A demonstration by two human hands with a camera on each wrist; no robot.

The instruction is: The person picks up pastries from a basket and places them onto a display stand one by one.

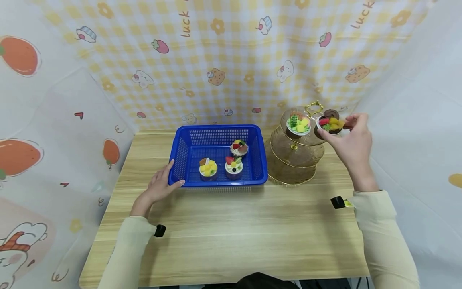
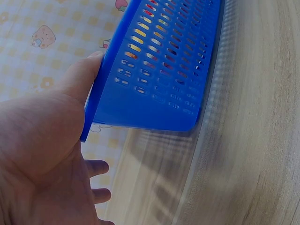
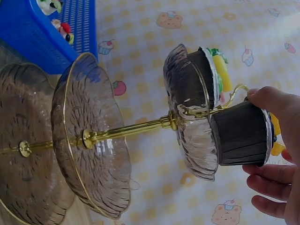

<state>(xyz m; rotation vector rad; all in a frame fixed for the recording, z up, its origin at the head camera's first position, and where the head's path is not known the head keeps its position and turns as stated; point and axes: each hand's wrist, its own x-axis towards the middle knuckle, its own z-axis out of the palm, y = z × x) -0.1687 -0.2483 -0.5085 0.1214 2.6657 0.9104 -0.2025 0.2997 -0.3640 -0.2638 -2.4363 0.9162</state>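
Observation:
My right hand (image 1: 351, 148) pinches a fruit-topped cupcake (image 1: 330, 125) in a dark cup between thumb and fingers, at the right side of the top tier of a three-tier cake stand (image 1: 294, 156). In the right wrist view the dark cup (image 3: 241, 133) is at that tier's edge. Another cupcake (image 1: 298, 125), with green and yellow topping, sits on the same tier. My left hand (image 1: 159, 186) rests against the near left corner of a blue plastic basket (image 1: 216, 184), thumb along the rim and fingers extended. The basket holds three cupcakes (image 1: 208, 168).
The stand's two lower tiers (image 3: 93, 140) lie beneath the top plate, and a gold ring handle (image 1: 314, 107) rises above it. Basket and stand are side by side on a wooden table (image 1: 249, 228). A yellow checked cloth (image 1: 234, 72) hangs behind.

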